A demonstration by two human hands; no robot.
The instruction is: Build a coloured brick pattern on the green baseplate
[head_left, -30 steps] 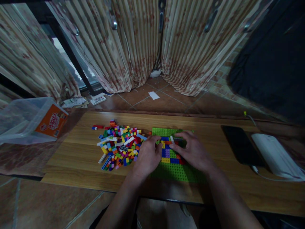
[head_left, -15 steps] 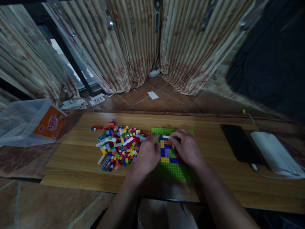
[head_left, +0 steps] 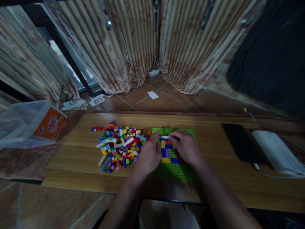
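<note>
A green studded baseplate (head_left: 176, 173) lies on the wooden table, with several blue, yellow, orange, purple and red bricks (head_left: 167, 153) set on it side by side. At the far edge of these bricks is a long white brick (head_left: 165, 138). My right hand (head_left: 188, 148) pinches the white brick's right end, its palm over the right side of the baseplate and covering some bricks. My left hand (head_left: 149, 156) rests on the baseplate's left edge, index finger and thumb apart, with nothing visible between them.
A large pile of loose mixed bricks (head_left: 122, 149) spreads left of the baseplate. Right of it lie a black phone (head_left: 241, 143) with a cable and a white device (head_left: 274, 152). A clear plastic box (head_left: 26, 127) stands beyond the table's left end.
The white brick now lies more level along the far edge of the set bricks. My fingers have shifted slightly; the left index finger looks straighter. The view has moved a little.
</note>
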